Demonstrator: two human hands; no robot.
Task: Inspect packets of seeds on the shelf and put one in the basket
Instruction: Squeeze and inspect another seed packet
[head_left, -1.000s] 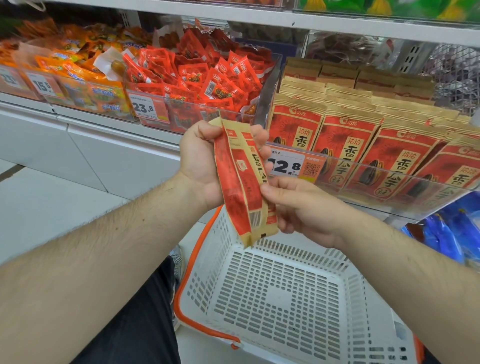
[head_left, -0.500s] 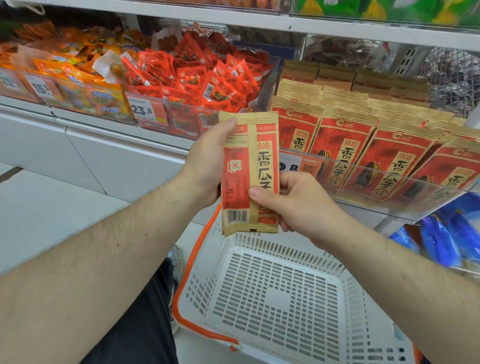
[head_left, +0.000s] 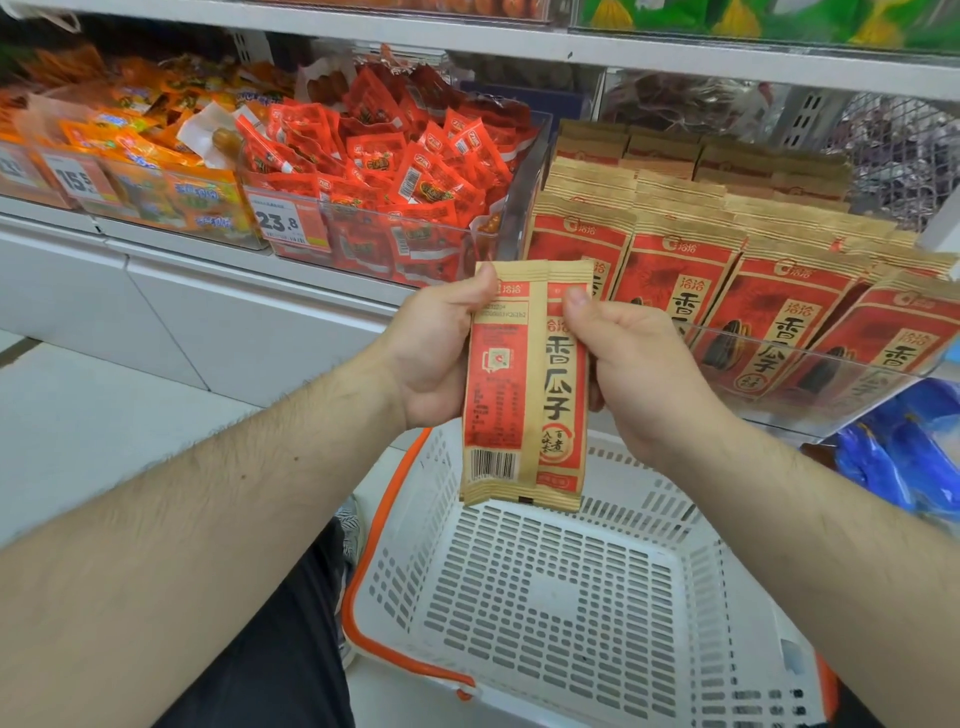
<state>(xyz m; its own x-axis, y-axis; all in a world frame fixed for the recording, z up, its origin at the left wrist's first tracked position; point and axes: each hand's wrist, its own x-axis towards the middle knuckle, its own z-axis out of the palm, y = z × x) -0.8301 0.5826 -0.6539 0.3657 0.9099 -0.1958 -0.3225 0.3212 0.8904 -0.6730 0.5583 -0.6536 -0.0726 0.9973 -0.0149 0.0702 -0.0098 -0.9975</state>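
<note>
Both hands hold one seed packet (head_left: 524, 384) upright in front of the shelf (head_left: 332, 280), above the white basket (head_left: 550, 613) with its orange rim. The left hand (head_left: 436, 358) grips the packet's left edge, thumb pressed on the printed side near the top. The right hand (head_left: 639, 374) pinches its right edge, thumb on the front. The barcode sits at the packet's lower left. More seed packets (head_left: 727, 291) stand in rows at the shelf's right end behind a clear front rail; red snack sachets (head_left: 395, 161) fill a clear bin beside them
</note>
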